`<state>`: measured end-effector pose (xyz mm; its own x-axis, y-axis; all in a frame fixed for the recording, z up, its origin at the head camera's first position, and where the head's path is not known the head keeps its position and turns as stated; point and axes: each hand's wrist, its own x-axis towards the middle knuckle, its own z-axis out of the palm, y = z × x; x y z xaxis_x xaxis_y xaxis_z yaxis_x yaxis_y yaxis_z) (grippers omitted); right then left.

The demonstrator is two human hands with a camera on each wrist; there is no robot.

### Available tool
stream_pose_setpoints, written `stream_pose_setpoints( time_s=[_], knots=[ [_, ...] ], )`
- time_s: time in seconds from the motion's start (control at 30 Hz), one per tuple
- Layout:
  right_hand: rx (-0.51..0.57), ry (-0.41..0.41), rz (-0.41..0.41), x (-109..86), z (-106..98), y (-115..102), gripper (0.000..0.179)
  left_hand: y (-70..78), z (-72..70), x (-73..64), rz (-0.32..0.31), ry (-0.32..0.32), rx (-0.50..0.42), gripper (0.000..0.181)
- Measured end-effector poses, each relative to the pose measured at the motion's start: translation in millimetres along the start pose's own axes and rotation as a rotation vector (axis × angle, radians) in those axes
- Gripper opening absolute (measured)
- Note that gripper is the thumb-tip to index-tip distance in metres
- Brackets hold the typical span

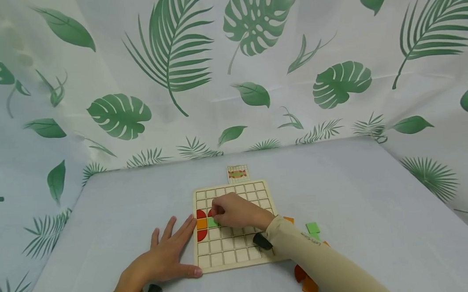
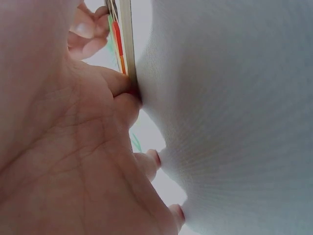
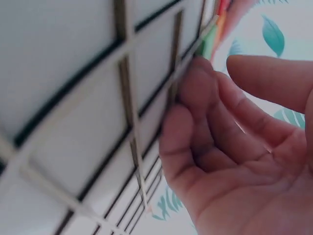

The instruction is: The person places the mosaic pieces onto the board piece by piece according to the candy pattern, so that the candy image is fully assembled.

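Observation:
A wooden grid board point(image 1: 236, 257) lies on the table, holding red quarter-round pieces point(image 1: 201, 235), an orange square point(image 1: 202, 224) and a green square point(image 1: 212, 222) in its left columns. My right hand point(image 1: 237, 211) reaches over the board, bent fingertips and thumb around another red quarter-round piece point(image 1: 210, 213) above the green square. That piece is mostly covered, and in the right wrist view the curled fingers point(image 3: 178, 128) hide it. My left hand point(image 1: 164, 257) lies spread at the board's left side, index fingertip and thumb touching its edge.
A small pattern card point(image 1: 238, 174) lies just beyond the board's far edge. Right of the board, partly under the right forearm, are loose green tiles point(image 1: 313, 228), orange pieces point(image 1: 310, 287) and a red piece point(image 1: 300, 273). Leaf-printed cloth point(image 1: 252, 123) surrounds the table.

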<state>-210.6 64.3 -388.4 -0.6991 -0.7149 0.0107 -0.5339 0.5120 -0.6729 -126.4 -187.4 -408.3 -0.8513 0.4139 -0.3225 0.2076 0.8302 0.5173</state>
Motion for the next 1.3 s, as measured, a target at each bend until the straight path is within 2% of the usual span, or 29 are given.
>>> stream_pose_setpoints(
  time_s=[0.17,0.3,0.67,0.93,1.3],
  knots=[
    [0.017,-0.036,-0.001,-13.4,-10,0,0.015,1.3,0.7,0.4,0.002,0.01,0.003,0.131],
    [0.061,-0.051,0.003,-28.1,-16,-1,0.024,5.3,-2.1,-0.8,-0.013,-0.006,0.006,0.13],
    [0.185,0.015,0.0,-76.5,-35,14,0.035,4.6,-2.5,0.1,0.001,-0.016,-0.004,0.132],
    [0.138,0.062,-0.003,-113.5,-51,26,0.03,6.1,-2.3,-1.9,0.002,-0.01,-0.008,0.131],
    [0.112,0.115,0.125,-163.1,-70,33,0.03,4.6,-1.6,-1.2,0.006,-0.015,0.001,0.131]
  ],
)
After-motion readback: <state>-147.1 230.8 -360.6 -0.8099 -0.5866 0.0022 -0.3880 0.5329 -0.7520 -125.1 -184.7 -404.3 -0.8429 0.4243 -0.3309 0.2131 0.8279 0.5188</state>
